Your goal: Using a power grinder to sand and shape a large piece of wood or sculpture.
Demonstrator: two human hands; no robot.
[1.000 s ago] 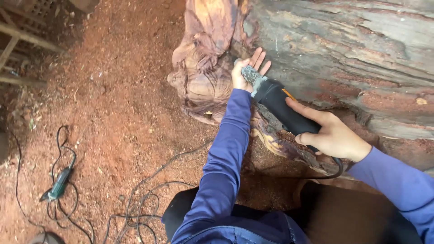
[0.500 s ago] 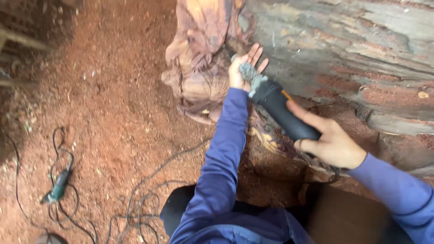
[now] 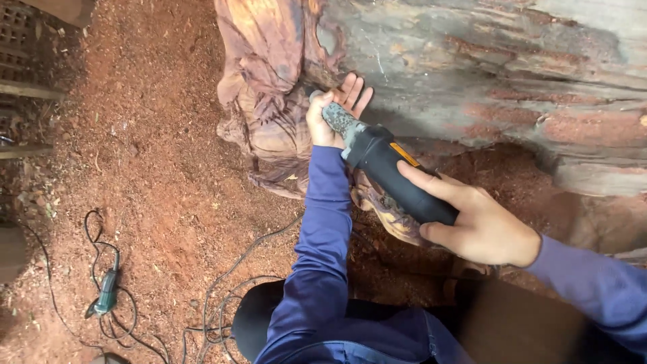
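Note:
A large reddish-brown carved wood piece (image 3: 266,101) stands against a rough weathered log (image 3: 512,74). My right hand (image 3: 478,226) grips the black body of a hand-held power grinder (image 3: 397,178), whose dusty grey nose points up-left into the carving. My left hand (image 3: 333,111) wraps around that grey nose, fingers spread against the wood. Both arms wear blue-purple sleeves. The tool's bit is hidden behind my left hand.
Red sawdust (image 3: 155,155) covers the ground. A small green power tool (image 3: 106,291) lies at lower left with its black cables (image 3: 222,296) looping toward me. Wooden slats (image 3: 27,74) sit at the upper left edge.
The view has shifted slightly; both hands keep their hold on the grinder against the carving, with the tool nose shifted only slightly.

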